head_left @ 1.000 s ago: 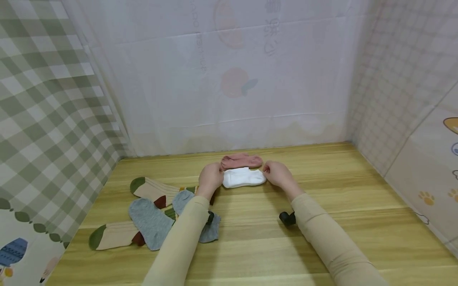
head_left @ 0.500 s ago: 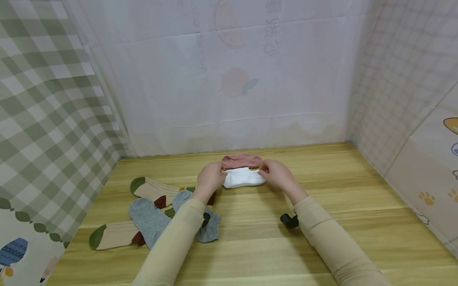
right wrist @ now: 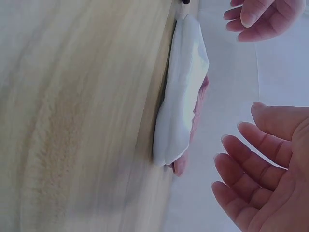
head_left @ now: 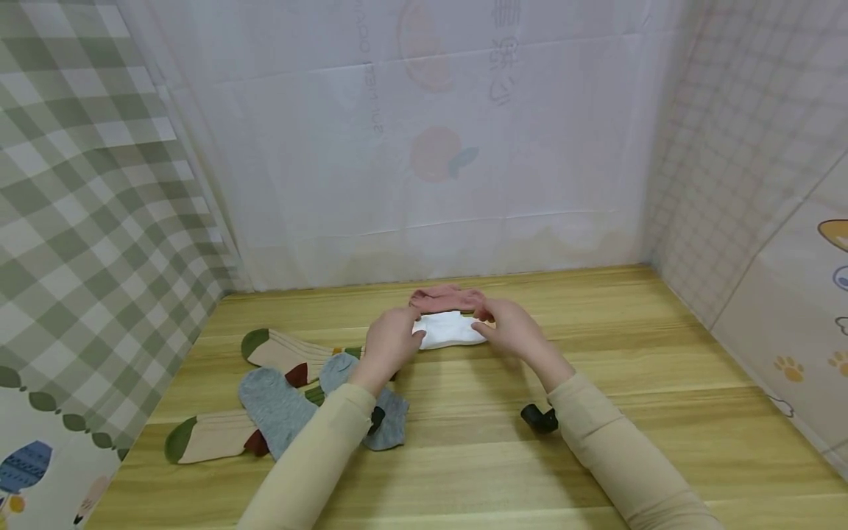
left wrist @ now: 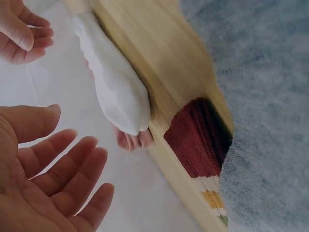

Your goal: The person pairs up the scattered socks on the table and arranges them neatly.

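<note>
A white sock [head_left: 452, 330] lies folded flat on the wooden table, in front of a pink sock [head_left: 445, 298]. My left hand [head_left: 391, 340] hovers at the white sock's left end. In the left wrist view, that hand [left wrist: 53, 179] has relaxed, spread fingers with nothing between them. At the other end, my right hand [head_left: 513, 329] is held above the sock; its fingers are loosely bent and apart from the fabric in the right wrist view. Both wrist views show a gap between the hands and the white sock [right wrist: 181, 92]. The hands partly cover its ends in the head view.
Left of the hands lie grey socks [head_left: 274, 408] over beige striped socks [head_left: 215, 436] with green toes and maroon heels. My left forearm covers part of this pile. A white sheet [head_left: 437, 221] hangs behind the table [head_left: 464, 471], and a checked cloth [head_left: 99, 184] stands at the left.
The fingertips were at the white sock's two ends; they have since come off it, and the right hand has shifted slightly left. The socks lie as before.
</note>
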`<state>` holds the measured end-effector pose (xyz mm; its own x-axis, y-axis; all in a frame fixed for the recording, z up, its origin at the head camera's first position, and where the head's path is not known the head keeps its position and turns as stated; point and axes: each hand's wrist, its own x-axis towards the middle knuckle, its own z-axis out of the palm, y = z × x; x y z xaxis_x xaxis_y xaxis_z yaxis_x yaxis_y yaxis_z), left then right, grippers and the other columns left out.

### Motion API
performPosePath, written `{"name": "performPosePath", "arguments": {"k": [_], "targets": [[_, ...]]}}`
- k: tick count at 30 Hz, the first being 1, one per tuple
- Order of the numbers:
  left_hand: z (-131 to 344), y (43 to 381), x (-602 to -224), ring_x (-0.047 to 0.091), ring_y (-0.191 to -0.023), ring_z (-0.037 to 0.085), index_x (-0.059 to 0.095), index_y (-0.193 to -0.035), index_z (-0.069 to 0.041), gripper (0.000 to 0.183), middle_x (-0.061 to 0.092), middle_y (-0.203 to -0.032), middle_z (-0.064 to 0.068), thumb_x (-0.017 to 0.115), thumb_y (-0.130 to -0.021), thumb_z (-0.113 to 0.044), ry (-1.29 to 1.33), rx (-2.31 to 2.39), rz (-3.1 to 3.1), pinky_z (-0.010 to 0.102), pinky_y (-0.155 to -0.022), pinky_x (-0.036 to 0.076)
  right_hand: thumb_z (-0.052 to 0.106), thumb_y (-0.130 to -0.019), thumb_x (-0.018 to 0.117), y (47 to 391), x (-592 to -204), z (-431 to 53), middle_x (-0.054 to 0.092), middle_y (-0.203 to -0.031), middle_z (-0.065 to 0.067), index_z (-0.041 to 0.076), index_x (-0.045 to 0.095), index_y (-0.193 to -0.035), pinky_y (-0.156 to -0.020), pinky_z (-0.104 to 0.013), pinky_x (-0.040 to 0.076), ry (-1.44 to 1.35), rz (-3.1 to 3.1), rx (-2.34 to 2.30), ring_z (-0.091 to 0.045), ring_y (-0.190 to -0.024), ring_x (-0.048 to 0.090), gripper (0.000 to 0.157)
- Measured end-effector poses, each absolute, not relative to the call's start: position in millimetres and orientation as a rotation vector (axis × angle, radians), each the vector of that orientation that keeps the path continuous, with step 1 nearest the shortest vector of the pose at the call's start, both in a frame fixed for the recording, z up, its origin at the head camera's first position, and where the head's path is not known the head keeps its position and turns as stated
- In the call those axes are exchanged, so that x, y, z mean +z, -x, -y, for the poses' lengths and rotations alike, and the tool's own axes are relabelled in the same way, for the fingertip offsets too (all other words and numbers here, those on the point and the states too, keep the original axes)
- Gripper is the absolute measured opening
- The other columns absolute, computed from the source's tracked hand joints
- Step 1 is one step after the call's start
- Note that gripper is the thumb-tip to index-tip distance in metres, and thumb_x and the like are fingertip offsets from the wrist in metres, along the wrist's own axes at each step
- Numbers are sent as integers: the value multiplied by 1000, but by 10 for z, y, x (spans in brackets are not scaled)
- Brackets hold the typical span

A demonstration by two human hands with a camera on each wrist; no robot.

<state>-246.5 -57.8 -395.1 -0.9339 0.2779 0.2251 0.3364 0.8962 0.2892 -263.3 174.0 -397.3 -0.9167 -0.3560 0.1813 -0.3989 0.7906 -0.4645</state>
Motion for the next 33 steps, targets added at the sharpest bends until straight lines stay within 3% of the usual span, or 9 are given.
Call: {"name": "performPosePath", "arguments": {"k": [15,33], "targets": [[569,2238,-3961,65,-82,26,71,-98,-10,21,68,-93,5,81,-83,-20,639,-204,2598,44,-70,52,13,-88,76,2463,-3979,-1674,67,-95,-7,3,69,-100,-84,-45,50,-742,2717,732,-28,-92,62,17],[739,2003,-3984,66,-93,28,71,-102,-7,23,69,-98,9,80,-82,-9,697,-215,2345,46,-83,51,10,-83,81,2328,-3956,-1540,69,-99,-5,6,68,-99,-88,-45,48,-901,2462,667,-29,-96,63,22]]}}
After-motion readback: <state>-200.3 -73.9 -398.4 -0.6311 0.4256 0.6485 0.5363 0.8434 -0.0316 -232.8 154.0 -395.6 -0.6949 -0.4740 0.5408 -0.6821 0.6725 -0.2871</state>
